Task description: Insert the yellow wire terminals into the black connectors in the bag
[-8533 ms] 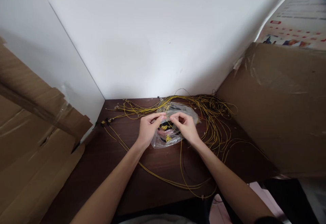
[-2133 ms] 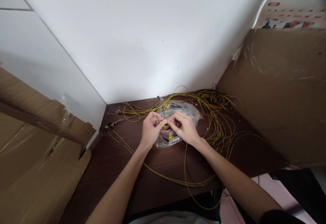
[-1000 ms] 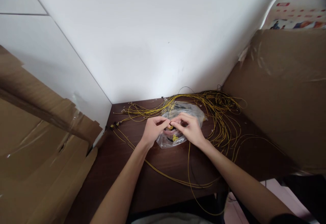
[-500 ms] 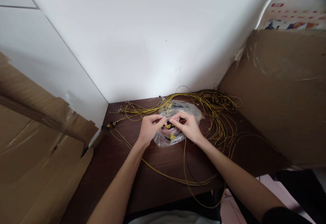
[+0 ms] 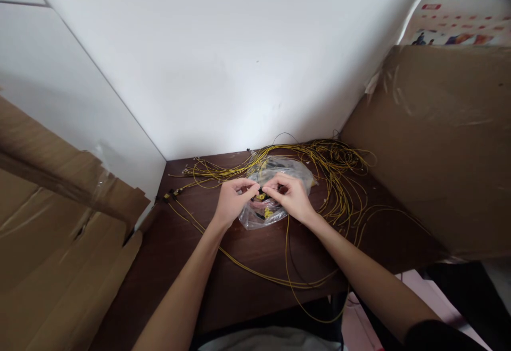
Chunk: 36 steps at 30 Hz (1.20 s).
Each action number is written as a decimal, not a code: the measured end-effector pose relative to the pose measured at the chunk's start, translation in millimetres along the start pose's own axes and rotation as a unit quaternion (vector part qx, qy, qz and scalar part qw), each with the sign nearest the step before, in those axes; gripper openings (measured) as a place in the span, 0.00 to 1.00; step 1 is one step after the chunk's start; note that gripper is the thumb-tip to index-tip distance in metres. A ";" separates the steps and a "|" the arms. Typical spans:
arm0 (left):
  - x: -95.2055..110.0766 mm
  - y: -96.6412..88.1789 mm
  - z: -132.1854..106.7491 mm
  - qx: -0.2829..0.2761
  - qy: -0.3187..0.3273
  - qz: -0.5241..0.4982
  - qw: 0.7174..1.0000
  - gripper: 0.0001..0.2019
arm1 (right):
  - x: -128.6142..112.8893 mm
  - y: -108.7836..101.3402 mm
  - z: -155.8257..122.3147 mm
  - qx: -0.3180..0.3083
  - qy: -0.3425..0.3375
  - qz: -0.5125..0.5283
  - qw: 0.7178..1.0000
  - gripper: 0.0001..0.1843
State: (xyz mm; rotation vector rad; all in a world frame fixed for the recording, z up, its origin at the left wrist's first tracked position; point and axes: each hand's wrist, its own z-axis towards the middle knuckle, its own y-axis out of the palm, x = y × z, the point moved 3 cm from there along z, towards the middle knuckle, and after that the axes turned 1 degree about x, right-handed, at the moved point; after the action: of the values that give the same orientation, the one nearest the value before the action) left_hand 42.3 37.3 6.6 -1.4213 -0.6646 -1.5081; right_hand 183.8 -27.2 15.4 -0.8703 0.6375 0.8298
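Observation:
My left hand (image 5: pixel 235 199) and my right hand (image 5: pixel 290 195) meet fingertip to fingertip above a clear plastic bag (image 5: pixel 255 222). Both are closed in a pinch. A small dark piece shows between the fingertips, too small to name. From beneath my right hand a thin yellow cable (image 5: pixel 286 255) hangs down and loops past the table's front edge; its held end is hidden by the fingers. Inside the bag lie small yellow and black parts (image 5: pixel 268 213), partly covered by the hands.
A tangle of yellow and black cables (image 5: pixel 335 154) spreads along the back of the dark table (image 5: pixel 247 255). Two cables with yellow-black ends (image 5: pixel 166 196) reach to the left. Cardboard stands at left (image 5: pixel 59 244) and right (image 5: pixel 435 143), with a white wall (image 5: pixel 223 64) behind.
The whole view has shifted slightly. My hands keep the same pinch over the bag, with only a tiny movement of the fingers.

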 end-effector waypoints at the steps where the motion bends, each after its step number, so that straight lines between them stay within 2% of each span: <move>1: -0.2 0.1 0.0 -0.001 0.004 0.003 1.000 0.09 | 0.1 0.0 0.1 0.001 0.002 0.002 1.000 0.07; 8: 1.2 0.6 -1.7 0.007 0.052 0.048 0.997 0.08 | 4.7 1.9 0.3 0.001 0.034 0.047 0.998 0.08; 13: 5.9 0.2 -3.1 0.026 0.114 0.101 0.988 0.06 | 11.9 6.8 0.3 -0.057 0.155 0.171 0.971 0.13; 15: 7.7 0.4 -3.4 0.026 0.129 0.099 0.986 0.05 | 11.5 7.7 0.6 -0.071 0.179 0.206 0.960 0.13; 19: 9.6 1.5 -3.4 0.015 0.108 0.065 0.992 0.06 | 9.4 7.7 1.3 -0.068 0.186 0.234 0.952 0.13; 26: 10.7 3.4 -4.0 -0.004 0.062 0.059 0.996 0.09 | 11.6 7.5 0.9 -0.040 0.167 0.223 0.960 0.12; 36: 6.3 -1.1 -1.2 0.036 0.066 0.088 0.993 0.13 | 8.4 4.4 2.7 -0.018 0.178 0.221 0.959 0.12</move>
State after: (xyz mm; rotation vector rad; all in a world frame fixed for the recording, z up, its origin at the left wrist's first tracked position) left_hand 41.4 35.1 12.7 -1.2797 -0.4942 -1.4121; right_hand 185.0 -20.2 8.6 -0.9328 1.1659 1.0967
